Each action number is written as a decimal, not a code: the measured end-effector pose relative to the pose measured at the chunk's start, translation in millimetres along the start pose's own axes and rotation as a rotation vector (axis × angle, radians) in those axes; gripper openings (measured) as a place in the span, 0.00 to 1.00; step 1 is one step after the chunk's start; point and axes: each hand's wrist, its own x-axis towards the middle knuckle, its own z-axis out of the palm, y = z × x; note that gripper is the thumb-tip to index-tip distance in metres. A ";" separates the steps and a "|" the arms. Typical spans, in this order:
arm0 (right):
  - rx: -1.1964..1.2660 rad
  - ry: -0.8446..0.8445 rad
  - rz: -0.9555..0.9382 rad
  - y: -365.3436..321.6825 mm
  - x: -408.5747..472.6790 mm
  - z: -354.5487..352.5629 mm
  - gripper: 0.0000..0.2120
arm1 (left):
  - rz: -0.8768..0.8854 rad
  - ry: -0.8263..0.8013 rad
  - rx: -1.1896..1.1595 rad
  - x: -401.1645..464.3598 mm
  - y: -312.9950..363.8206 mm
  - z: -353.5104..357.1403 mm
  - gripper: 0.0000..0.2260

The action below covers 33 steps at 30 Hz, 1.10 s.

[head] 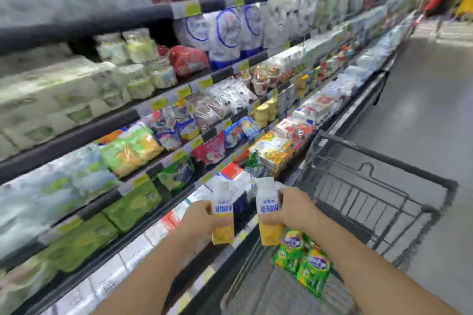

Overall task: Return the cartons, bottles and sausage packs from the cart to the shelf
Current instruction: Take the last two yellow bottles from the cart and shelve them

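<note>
My left hand grips a white and yellow carton with blue lettering, held upright. In my right hand is a second, matching carton, also upright. Both cartons hang side by side over the front edge of the lowest shelf, just left of the black cart. Green and yellow sausage packs lie in the cart below my right wrist. The frame is blurred by motion.
The chilled shelf unit runs along the left, with tiers of green packs, colourful cartons, cups and blue-white bags. Grey aisle floor stretches to the right of the cart.
</note>
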 end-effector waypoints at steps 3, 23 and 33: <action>-0.018 -0.109 -0.159 -57.8 -14.8 15.2 0.24 | -0.029 0.168 -0.052 -48.3 -19.4 -53.3 0.24; -0.216 -0.476 -0.837 -392.2 -227.7 307.4 0.19 | -0.197 0.857 -0.200 -419.9 -256.6 -326.8 0.19; -0.239 -0.503 -0.930 -530.6 -339.4 453.4 0.19 | -0.159 0.982 -0.263 -554.7 -373.5 -442.5 0.12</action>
